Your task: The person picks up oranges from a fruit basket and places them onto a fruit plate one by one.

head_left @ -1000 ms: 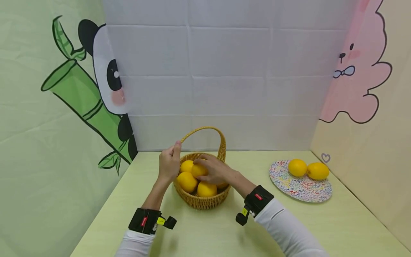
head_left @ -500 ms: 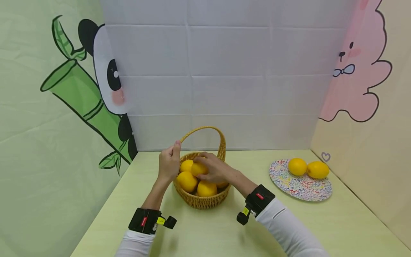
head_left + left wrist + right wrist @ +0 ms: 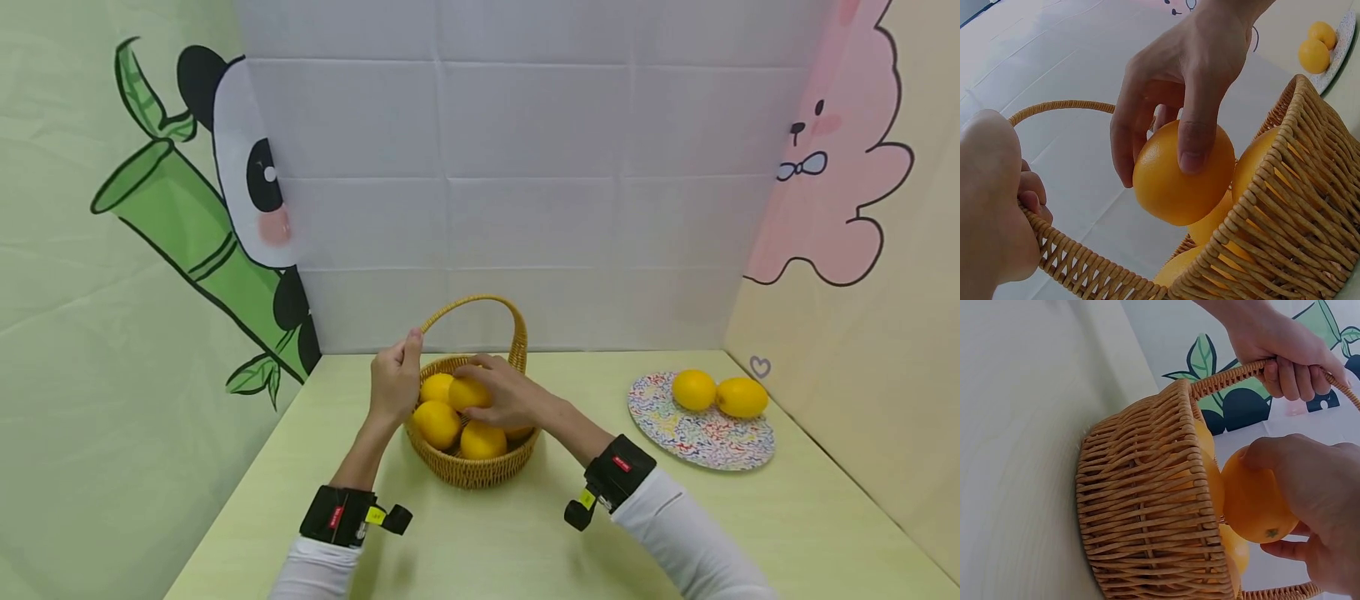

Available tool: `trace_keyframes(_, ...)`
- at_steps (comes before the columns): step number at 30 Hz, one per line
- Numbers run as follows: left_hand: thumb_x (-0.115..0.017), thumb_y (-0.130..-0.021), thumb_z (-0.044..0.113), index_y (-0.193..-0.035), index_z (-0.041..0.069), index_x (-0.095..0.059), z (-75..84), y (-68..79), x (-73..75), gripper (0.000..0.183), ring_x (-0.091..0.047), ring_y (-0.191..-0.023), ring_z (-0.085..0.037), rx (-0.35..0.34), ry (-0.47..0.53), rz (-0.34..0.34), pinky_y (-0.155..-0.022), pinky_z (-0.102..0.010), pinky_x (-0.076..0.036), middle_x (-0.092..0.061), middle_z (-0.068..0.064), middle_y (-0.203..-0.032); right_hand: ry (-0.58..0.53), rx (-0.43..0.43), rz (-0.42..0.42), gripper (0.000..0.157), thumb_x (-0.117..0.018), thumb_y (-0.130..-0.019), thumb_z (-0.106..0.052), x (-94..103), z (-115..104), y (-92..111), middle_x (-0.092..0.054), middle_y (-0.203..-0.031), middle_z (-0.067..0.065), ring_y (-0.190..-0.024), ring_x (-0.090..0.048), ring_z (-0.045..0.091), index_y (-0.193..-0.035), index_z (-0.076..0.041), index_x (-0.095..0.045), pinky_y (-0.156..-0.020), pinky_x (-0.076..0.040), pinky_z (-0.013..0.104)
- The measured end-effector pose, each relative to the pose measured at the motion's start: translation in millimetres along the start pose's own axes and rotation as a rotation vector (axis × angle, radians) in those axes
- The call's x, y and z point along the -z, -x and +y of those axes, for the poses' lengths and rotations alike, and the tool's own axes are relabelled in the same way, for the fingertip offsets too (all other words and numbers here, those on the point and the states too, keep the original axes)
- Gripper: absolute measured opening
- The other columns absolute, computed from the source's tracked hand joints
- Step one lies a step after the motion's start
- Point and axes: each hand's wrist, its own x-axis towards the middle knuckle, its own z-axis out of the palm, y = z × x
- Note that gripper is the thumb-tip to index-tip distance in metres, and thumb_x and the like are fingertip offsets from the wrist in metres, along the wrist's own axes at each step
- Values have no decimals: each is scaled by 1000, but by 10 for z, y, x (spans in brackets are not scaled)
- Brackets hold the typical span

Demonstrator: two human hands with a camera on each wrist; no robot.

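Note:
A wicker basket [image 3: 472, 475] with a tall arched handle stands on the table, holding several oranges [image 3: 437, 424]. My left hand [image 3: 394, 383] grips the left side of the handle, its fingers curled round the woven band. Over the basket, my right hand [image 3: 512, 395] holds one orange [image 3: 1179, 181] between thumb and fingers. In the right wrist view, that orange shows its stem mark, and it sits just above the rim, close against the other fruit. Part of the fruit beneath is hidden by the right hand and the basket wall.
To the right lies a round plate [image 3: 701, 446] with a multicoloured speckled pattern. Two yellow-orange fruits [image 3: 693, 390] rest side by side on its far part. Fabric walls with a panda [image 3: 258, 167] and a pink bear [image 3: 840, 183] enclose the table [image 3: 465, 550].
The right forearm and wrist have shifted slightly right, and the orange in the right hand has moved slightly right and up. The left hand and basket stay where they were.

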Motion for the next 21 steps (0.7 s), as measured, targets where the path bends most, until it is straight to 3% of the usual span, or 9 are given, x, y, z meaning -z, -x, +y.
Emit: trace_keyframes(21,-40,-111,49,-58,13,-34,-16,-19,-24,64,-19,-38,-11,-11,2,1,-35,-21,-14,-26,1,-47,-28,55,131,53,-76,-90,-30,231,99,455,-53,-139,7,-125,-47,19,-138,-12,-61,-104,-46,42)
